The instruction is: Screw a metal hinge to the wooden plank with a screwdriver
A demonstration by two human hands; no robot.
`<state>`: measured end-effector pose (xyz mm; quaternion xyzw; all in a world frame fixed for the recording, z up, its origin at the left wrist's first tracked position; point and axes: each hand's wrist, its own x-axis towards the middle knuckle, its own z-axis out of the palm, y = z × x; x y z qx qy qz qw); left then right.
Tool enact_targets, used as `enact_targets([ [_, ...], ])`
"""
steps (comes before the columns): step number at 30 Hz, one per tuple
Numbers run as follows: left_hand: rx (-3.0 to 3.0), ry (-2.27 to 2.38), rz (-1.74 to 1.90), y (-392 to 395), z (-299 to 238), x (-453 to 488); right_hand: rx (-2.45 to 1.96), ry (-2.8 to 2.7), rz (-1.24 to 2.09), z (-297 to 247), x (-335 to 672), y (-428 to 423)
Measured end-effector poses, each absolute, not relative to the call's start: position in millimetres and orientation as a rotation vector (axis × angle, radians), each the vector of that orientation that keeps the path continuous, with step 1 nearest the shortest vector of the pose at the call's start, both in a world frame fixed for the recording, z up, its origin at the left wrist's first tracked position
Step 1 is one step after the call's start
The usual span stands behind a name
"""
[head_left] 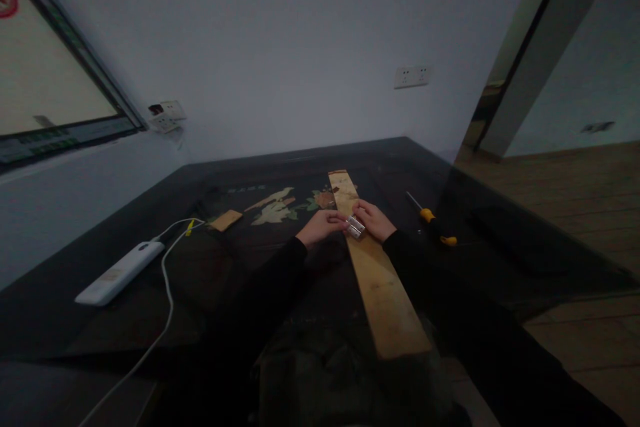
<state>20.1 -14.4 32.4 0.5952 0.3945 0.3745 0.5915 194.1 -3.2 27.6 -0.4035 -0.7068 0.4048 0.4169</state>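
Note:
A long wooden plank point(380, 280) lies on a dark table point(210, 280), running away from me. On its middle sits a small shiny metal hinge point(355, 227). My left hand point(323, 227) reaches in from the left, its fingers pinched on the hinge's left side. From the right, my right hand point(373, 220) has its fingers curled over the hinge's other side. Both arms are in black sleeves.
A screwdriver with a yellow and black handle point(434, 221) lies right of the plank. A small wooden block point(226, 219) is at the left, near a white power strip point(120, 273) and its cable point(167, 287). The tabletop has an inlaid picture point(275, 208). The table's edge is to the right, over wooden floor.

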Motion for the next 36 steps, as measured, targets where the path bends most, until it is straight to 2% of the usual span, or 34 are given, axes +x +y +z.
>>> enact_targets([
  [12, 1.207, 0.728, 0.63, -17, 42, 3, -0.839, -1.8, 1.013, 35, 186, -20],
  [24, 1.27, 0.839, 0.947, -11, 40, -2, -0.974, -1.341, 1.227, 30, 193, -3],
  [29, 1.343, 1.041, 1.047, -17, 44, -54, -1.027, -1.129, 1.407, 28, 197, 2],
  [36, 1.417, 1.569, 1.192, -45, 34, -191, -1.011, -1.022, 1.63, 27, 202, 5],
])
